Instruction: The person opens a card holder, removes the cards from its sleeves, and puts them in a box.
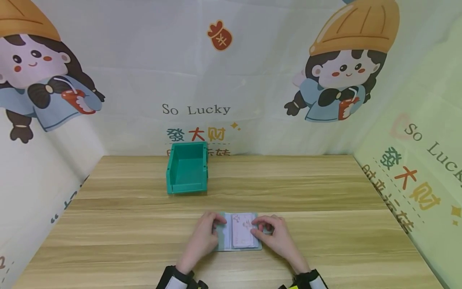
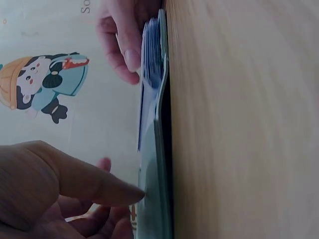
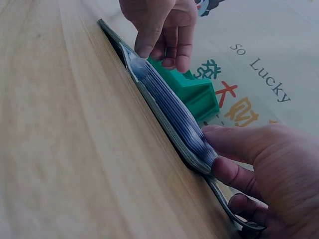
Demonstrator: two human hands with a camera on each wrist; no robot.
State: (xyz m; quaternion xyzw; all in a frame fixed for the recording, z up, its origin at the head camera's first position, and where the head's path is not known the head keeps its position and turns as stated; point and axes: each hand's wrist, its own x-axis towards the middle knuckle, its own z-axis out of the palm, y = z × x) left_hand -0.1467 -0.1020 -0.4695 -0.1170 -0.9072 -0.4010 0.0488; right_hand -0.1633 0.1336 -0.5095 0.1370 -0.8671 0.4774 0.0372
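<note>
A small notebook (image 1: 243,230) with a pale green cover lies opened out on the table. Its thick stack of pages (image 3: 174,107) sits on the right side, and the top page is pale with small pinkish prints. At the left part of the cover, my left hand (image 1: 206,234) touches the surface with a fingertip, its other fingers loosely bent. On the right edge, my right hand (image 1: 275,234) has thumb and forefinger at the page ends, pinching them. The right wrist view shows its lower fingers by the cover's outer flap (image 3: 222,201).
A green plastic bin (image 1: 187,170) stands on the wooden table (image 1: 306,184) behind the notebook, to the left. Printed cloth (image 1: 260,92) hangs at the back and sides. Black bands (image 1: 312,277) are worn on both wrists.
</note>
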